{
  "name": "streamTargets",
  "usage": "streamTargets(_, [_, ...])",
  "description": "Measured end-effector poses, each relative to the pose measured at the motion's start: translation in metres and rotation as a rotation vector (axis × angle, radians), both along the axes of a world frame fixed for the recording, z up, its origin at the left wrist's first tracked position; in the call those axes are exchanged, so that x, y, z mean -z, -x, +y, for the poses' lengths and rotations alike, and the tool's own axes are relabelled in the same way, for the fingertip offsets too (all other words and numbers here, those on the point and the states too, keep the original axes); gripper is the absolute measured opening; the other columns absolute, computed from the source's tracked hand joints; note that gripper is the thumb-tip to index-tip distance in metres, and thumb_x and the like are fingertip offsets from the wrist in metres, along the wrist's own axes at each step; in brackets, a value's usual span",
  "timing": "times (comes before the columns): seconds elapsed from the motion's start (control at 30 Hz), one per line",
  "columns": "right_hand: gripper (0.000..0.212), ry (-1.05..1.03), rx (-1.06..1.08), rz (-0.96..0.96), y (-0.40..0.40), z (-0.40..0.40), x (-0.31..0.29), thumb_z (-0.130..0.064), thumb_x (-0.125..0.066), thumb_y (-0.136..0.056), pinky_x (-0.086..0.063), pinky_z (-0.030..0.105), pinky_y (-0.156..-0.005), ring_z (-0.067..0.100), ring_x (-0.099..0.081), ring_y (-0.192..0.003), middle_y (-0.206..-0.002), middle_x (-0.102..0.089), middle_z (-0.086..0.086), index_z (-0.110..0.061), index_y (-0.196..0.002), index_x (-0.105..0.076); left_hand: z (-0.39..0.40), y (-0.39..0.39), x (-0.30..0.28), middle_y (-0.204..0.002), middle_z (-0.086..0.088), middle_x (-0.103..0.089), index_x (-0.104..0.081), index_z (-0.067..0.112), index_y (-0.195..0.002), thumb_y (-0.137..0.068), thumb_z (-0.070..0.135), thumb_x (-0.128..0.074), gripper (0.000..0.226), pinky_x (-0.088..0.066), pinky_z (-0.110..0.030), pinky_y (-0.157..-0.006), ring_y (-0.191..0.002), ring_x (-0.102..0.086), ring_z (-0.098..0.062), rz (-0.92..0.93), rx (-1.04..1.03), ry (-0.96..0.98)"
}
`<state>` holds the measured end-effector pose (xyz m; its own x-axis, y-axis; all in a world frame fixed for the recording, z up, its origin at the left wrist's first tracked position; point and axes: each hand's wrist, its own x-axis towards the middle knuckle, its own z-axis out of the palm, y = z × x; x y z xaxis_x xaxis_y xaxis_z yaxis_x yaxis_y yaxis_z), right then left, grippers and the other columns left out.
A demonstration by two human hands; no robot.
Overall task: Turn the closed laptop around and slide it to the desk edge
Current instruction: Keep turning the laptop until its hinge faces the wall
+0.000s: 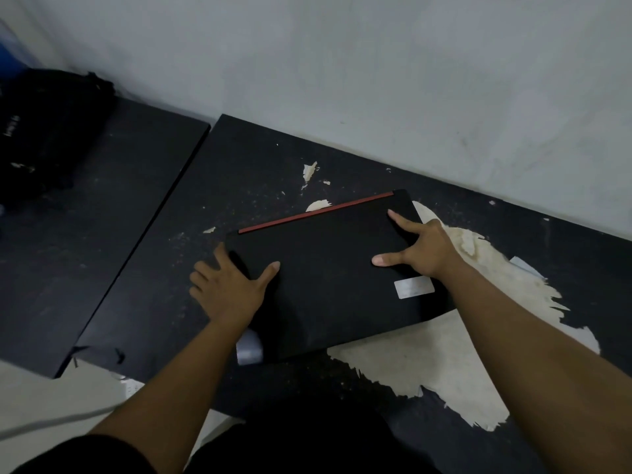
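Note:
A closed black laptop (328,278) with a red strip along its far edge lies flat on the worn black desk (253,172), skewed so its right side points away from me. A silver sticker sits near its right corner. My left hand (229,285) grips the laptop's left edge, thumb on top and fingers down the side. My right hand (424,248) holds the right edge, with the index finger and thumb spread on the lid.
The desk's black coating has peeled into a large pale patch (444,364) under and right of the laptop. A second black desk (85,234) adjoins on the left with a black bag (48,135) on it. A grey wall (376,80) runs behind.

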<state>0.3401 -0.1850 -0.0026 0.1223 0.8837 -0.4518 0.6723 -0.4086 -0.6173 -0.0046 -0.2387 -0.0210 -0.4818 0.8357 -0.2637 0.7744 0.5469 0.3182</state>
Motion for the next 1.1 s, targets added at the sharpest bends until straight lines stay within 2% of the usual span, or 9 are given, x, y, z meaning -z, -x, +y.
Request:
streamTargets(0.07, [0.126,0.017,0.0,0.003,0.002,0.002,-0.007,-0.08,-0.093,-0.02,-0.046,0.04,-0.113,0.019,-0.056,-0.132,-0.143,-0.051,0.0,-0.07,-0.137,-0.048,0.001,0.007,0.0,-0.141,-0.029,-0.039,-0.024,0.02,-0.154,-0.064,0.089,-0.064,0.12,-0.035,-0.057,-0.103,-0.126,-0.043,-0.048,-0.149,-0.039,0.023])
streamTargets(0.17, [0.124,0.024,-0.011,0.025,0.006,0.001,-0.019,-0.073,-0.097,-0.026,-0.044,0.036,-0.113,0.017,-0.056,-0.132,-0.147,-0.051,-0.002,-0.062,-0.141,-0.052,0.005,0.017,0.006,-0.153,-0.022,-0.038,-0.017,0.027,-0.155,-0.065,0.075,-0.078,0.119,-0.042,-0.051,-0.105,-0.133,-0.047,-0.043,-0.512,-0.095,0.031])
streamTargets(0.27, [0.117,0.034,-0.012,0.064,0.008,0.0,-0.026,-0.055,-0.102,-0.04,-0.042,0.024,-0.105,0.014,-0.056,-0.13,-0.148,-0.053,-0.003,-0.051,-0.146,-0.053,0.003,0.017,0.009,-0.152,-0.012,-0.048,-0.021,0.031,-0.154,-0.067,0.071,-0.08,0.113,-0.046,-0.046,-0.106,-0.131,-0.053,-0.035,-0.625,-0.099,-0.013])
streamTargets(0.37, [0.114,0.054,-0.003,0.082,0.01,-0.005,-0.026,-0.049,-0.102,-0.047,-0.041,0.022,-0.103,0.015,-0.056,-0.132,-0.149,-0.054,-0.002,-0.048,-0.149,-0.051,0.001,0.015,0.006,-0.156,-0.01,-0.044,-0.019,0.039,-0.158,-0.069,0.077,-0.075,0.112,-0.041,-0.048,-0.111,-0.138,-0.047,-0.034,-0.612,-0.043,-0.028])
streamTargets(0.47, [0.113,0.071,0.049,0.101,0.01,-0.018,-0.021,-0.05,-0.101,-0.05,-0.041,0.025,-0.105,0.017,-0.055,-0.133,-0.148,-0.054,-0.003,-0.047,-0.15,-0.05,0.005,0.013,0.001,-0.155,-0.022,-0.036,-0.014,0.05,-0.16,-0.073,0.081,-0.066,0.105,-0.037,-0.05,-0.112,-0.139,-0.042,-0.041,-0.527,0.056,0.032])
streamTargets(0.6, [0.122,0.079,0.113,0.072,0.009,-0.041,-0.006,-0.075,-0.094,-0.037,-0.043,0.04,-0.114,0.023,-0.052,-0.136,-0.143,-0.048,0.0,-0.058,-0.148,-0.046,0.015,0.011,-0.007,-0.154,-0.027,-0.033,-0.017,0.052,-0.16,-0.068,0.087,-0.063,0.108,-0.038,-0.051,-0.112,-0.137,-0.043,-0.043,-0.452,0.151,0.062])
streamTargets(0.67, [0.12,0.075,0.142,0.062,0.008,-0.052,0.0,-0.076,-0.091,-0.043,-0.041,0.044,-0.116,0.027,-0.049,-0.137,-0.135,-0.041,0.0,-0.056,-0.151,-0.044,0.023,0.011,-0.009,-0.156,-0.025,-0.034,-0.018,0.051,-0.159,-0.066,0.089,-0.064,0.111,-0.038,-0.05,-0.112,-0.14,-0.041,-0.04,-0.442,0.194,0.07])
streamTargets(0.87, [0.109,0.035,0.239,0.037,0.006,-0.087,0.002,-0.067,-0.088,-0.063,-0.037,0.04,-0.115,0.03,-0.046,-0.134,-0.127,-0.034,0.0,-0.053,-0.156,-0.034,0.04,-0.005,-0.015,-0.153,-0.022,-0.033,-0.019,0.054,-0.158,-0.061,0.084,-0.073,0.115,-0.04,-0.049,-0.111,-0.137,-0.044,-0.04,-0.439,0.301,0.113])
streamTargets(1.1, [0.107,-0.063,0.421,0.03,0.003,-0.128,0.009,-0.067,-0.09,-0.059,-0.042,0.037,-0.111,0.018,-0.052,-0.112,-0.124,-0.04,0.001,-0.052,-0.153,-0.042,0.044,-0.026,-0.019,-0.154,-0.018,-0.032,-0.023,0.053,-0.158,-0.053,0.078,-0.083,0.123,-0.039,-0.048,-0.112,-0.139,-0.043,-0.037,-0.47,0.388,0.129])
